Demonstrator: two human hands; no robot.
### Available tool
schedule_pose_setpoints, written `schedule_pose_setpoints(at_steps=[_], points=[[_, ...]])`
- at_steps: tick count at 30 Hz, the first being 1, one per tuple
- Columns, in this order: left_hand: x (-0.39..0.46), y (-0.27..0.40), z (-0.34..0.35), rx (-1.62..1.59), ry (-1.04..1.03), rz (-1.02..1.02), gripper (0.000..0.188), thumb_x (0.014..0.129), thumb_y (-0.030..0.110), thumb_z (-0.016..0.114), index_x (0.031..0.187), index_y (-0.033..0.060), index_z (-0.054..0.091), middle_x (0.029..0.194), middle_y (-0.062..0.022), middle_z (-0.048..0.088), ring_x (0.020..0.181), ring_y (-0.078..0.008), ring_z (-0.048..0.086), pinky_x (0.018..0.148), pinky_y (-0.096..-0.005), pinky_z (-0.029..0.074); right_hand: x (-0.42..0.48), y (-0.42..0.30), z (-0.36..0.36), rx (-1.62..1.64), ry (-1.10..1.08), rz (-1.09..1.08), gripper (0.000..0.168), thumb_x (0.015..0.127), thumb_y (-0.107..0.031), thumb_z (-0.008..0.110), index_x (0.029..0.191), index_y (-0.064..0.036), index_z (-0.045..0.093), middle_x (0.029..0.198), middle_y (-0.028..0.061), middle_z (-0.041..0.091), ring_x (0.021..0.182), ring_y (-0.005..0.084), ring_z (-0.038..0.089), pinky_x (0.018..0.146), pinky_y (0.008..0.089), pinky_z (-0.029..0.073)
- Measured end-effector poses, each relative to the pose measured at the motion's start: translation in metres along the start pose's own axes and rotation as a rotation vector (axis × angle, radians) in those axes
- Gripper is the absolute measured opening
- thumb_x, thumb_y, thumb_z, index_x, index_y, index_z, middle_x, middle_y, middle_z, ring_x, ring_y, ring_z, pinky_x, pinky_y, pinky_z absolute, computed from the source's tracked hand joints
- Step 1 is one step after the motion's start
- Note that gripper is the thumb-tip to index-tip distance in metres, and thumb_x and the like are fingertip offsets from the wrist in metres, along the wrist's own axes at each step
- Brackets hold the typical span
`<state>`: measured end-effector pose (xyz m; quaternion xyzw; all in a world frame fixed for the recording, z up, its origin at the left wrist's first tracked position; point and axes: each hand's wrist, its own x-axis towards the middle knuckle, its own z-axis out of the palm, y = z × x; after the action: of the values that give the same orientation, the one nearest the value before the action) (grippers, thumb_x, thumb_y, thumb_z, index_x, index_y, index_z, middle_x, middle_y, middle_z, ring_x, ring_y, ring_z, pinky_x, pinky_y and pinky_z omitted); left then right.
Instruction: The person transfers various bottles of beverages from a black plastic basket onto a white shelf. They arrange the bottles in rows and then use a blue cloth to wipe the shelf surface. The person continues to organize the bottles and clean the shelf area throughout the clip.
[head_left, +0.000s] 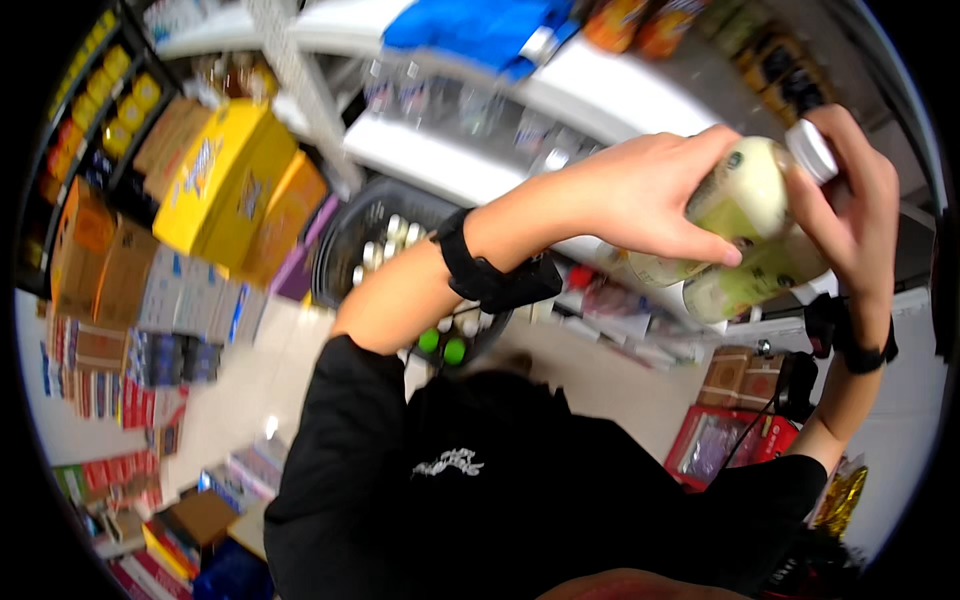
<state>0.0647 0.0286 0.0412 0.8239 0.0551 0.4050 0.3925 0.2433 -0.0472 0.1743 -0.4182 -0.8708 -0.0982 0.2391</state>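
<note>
At the right of the head view, both hands are raised in front of a shelf around pale green-labelled bottles. My left hand (652, 199) is clasped on a bottle with a pale, rounded end (757, 187), its thumb lying along the side. My right hand (862, 195) has its fingers around a white screw cap (812, 151), beside the bottles. Another labelled bottle (757, 285) shows below, between the hands. How many bottles the hands carry, and which one the cap belongs to, is partly hidden and blurred. Both wrists wear black straps with small devices.
A black tub (330, 255) with several white- and green-capped bottles stands on the floor beyond my left forearm. White shelves (420, 150) hold clear bottles and a blue cloth or bag (480, 34). Yellow cartons (225, 180) are stacked left; a red box (697, 450) is low right.
</note>
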Motion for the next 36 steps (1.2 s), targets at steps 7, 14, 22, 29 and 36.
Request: schedule_pose_setpoints(at_steps=[7, 14, 22, 29, 36], points=[[-0.187, -0.034, -0.005, 0.273, 0.226, -0.334, 0.068, 0.067, 0.023, 0.087, 0.125, 0.0063, 0.055, 0.109, -0.0144, 0.07, 0.099, -0.032, 0.07, 0.082, -0.0374, 0.056, -0.02, -0.072, 0.139, 0.131, -0.279, 0.066, 0.028, 0.083, -0.026, 0.079, 0.093, -0.006, 0.063, 0.058, 0.0053, 0.048, 0.047, 0.017, 0.048, 0.047, 0.0315, 0.037], [-0.359, -0.109, -0.011, 0.424, 0.368, -0.894, 0.071, 0.066, 0.014, 0.083, 0.129, 0.0087, 0.051, 0.111, -0.0189, 0.069, 0.104, -0.0371, 0.068, 0.087, -0.0419, 0.055, -0.037, -0.077, 0.347, 0.212, -0.077, -0.035, 0.017, 0.087, -0.015, 0.069, 0.079, -0.006, 0.058, 0.069, 0.0118, 0.063, 0.07, 0.0294, 0.065, 0.061, 0.0402, 0.053], [-0.443, -0.159, 0.027, 0.445, 0.41, -0.839, 0.059, 0.07, 0.0, 0.074, 0.125, 0.0071, 0.054, 0.124, -0.0178, 0.06, 0.117, -0.0407, 0.057, 0.097, -0.044, 0.049, -0.141, -0.093, 0.524, 0.205, -0.352, -0.138, 0.009, 0.08, -0.01, 0.065, 0.087, -0.005, 0.061, 0.088, 0.0102, 0.059, 0.091, 0.0297, 0.06, 0.073, 0.0368, 0.055], [-0.468, -0.181, 0.045, 0.463, 0.216, -0.939, 0.059, 0.073, -0.008, 0.062, 0.129, 0.0075, 0.052, 0.13, -0.0194, 0.056, 0.123, -0.041, 0.051, 0.102, -0.0453, 0.045, -0.147, -0.075, 0.532, 0.531, -0.543, 0.128, 0.011, 0.082, -0.01, 0.065, 0.091, -0.006, 0.062, 0.093, 0.012, 0.056, 0.093, 0.0342, 0.056, 0.087, 0.0408, 0.049], [-0.473, -0.178, 0.052, 0.487, 0.229, -0.935, 0.065, 0.075, -0.008, 0.054, 0.139, 0.0019, 0.045, 0.136, -0.0241, 0.052, 0.129, -0.0425, 0.047, 0.109, -0.0452, 0.04, -0.143, -0.06, 0.484, 0.65, -0.736, 0.198, 0.021, 0.088, -0.019, 0.065, 0.101, -0.003, 0.063, 0.097, 0.0167, 0.066, 0.094, 0.0367, 0.065, 0.081, 0.0449, 0.052]])
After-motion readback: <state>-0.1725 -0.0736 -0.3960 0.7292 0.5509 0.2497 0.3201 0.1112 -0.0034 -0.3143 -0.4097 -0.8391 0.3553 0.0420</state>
